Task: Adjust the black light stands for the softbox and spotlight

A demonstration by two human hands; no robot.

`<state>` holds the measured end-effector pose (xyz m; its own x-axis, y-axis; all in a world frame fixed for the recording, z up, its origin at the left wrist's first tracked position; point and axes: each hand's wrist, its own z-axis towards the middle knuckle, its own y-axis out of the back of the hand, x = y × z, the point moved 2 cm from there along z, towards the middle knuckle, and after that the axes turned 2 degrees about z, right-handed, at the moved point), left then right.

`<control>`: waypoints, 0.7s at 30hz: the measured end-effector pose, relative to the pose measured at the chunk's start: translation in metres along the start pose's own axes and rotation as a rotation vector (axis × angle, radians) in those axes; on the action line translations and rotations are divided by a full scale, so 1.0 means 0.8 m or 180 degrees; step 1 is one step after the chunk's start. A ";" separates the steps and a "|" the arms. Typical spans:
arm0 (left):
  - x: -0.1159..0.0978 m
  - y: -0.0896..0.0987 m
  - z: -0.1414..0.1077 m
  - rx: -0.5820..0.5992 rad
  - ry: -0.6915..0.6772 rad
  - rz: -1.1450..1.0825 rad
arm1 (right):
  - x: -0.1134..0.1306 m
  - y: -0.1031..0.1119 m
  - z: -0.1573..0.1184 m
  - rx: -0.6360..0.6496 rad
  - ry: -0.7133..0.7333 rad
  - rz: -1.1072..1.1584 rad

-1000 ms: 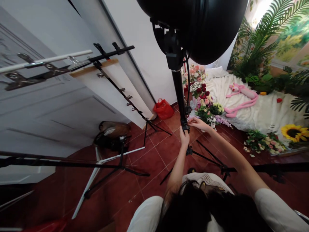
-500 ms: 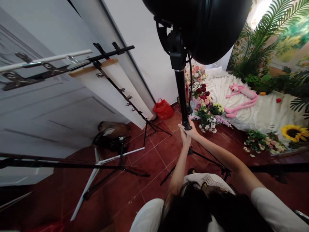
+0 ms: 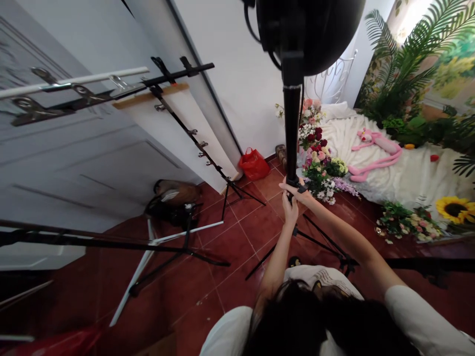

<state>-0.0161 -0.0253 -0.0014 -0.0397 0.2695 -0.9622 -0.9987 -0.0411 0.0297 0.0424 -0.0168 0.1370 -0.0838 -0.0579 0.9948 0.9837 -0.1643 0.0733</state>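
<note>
In front of me rises a black light stand [image 3: 291, 136], its column upright. My right hand [image 3: 303, 194] wraps round the column at a black clamp collar [image 3: 296, 183]. Just below, my left hand [image 3: 291, 209] closes round the same stand. A big round black lamp head [image 3: 322, 37] tops the column and runs out of the upper edge. Below my hands, the stand's tripod legs [image 3: 322, 241] spread over the floor; my arms and body hide part of them.
Left stand a black backdrop frame [image 3: 181, 118] with metal clips, a white sheet [image 3: 170, 106] and white poles [image 3: 189, 232]. A red plastic bag [image 3: 254, 164] sits by the wall. At right, flowers [image 3: 317, 155] edge white fabric [image 3: 415, 170] bearing a pink plush toy [image 3: 382, 148].
The lamp head has shifted up and looks turned, with more wall and a white metal frame showing beside it. Both hands keep their grip on the stand. The whole view has shifted slightly.
</note>
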 end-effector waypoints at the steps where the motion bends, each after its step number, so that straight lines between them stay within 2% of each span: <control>1: 0.002 0.000 0.000 -0.0005 -0.0002 -0.0004 | 0.006 -0.003 0.002 -0.0113 0.0089 0.0013; 5: 0.005 0.002 -0.003 0.0064 0.0099 0.0010 | 0.033 -0.011 0.007 -0.0639 0.0474 0.0049; 8: 0.001 0.002 -0.003 0.0022 0.0114 0.0038 | 0.049 -0.012 0.008 -0.0720 0.0490 0.0060; 12: -0.007 0.000 -0.002 -0.0094 0.0025 0.0116 | 0.061 -0.006 0.006 -0.0424 0.0468 0.0073; 15: -0.009 -0.002 -0.002 -0.0169 0.0001 0.0093 | 0.060 0.011 -0.002 -0.0068 0.0737 -0.0098; 18: -0.007 -0.003 -0.001 -0.0212 -0.0053 0.0010 | 0.041 0.041 -0.015 0.0295 0.1102 -0.0715; 21: -0.005 -0.003 0.001 -0.0203 -0.0120 -0.0054 | 0.008 0.069 -0.029 0.0653 0.1157 -0.1384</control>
<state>-0.0135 -0.0260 0.0028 -0.0253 0.3067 -0.9515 -0.9952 -0.0973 -0.0050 0.0924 -0.0490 0.1456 -0.4987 -0.3669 0.7853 0.8547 -0.0571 0.5160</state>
